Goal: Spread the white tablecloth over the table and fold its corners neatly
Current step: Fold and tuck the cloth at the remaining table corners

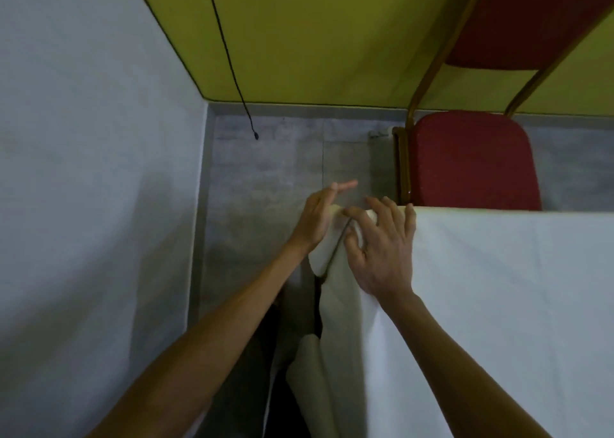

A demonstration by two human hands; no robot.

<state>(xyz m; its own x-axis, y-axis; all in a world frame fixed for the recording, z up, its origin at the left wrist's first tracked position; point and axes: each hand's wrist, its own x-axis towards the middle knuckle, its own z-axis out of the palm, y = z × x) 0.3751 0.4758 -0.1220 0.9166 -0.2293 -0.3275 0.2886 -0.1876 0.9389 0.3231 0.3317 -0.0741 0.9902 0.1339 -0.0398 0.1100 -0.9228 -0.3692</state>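
**Corner fold in hand**

Tablecloth (pixel 498 288) covers the table; work is at its far-left corner. L hand (pixel 315 218), fingers straight, flattens the side flap. R hand (pixel 382 248), fingers splayed, seems to press the top, not pinch it. Next: tuck flap, crease downward. Red chair (pixel 471 162) crowds the far edge; cable (pixel 229 59) hangs well apart.

White tablecloth (pixel 498 288) hid the table entirely; cloth ran off shot at right & near edges. Left hand (pixel 315 218): fingertips blurred, palm turned away against the corner fold. Right hand (pixel 382 255) covered the crease, so how the layers met there couldn't be told. Both forearms cut at near edge. Red chair (pixel 471 162), far right: seat's near part behind the covered edge, backrest cut at top right. Black cord (pixel 229 59) cut at top; tip too small to ID.
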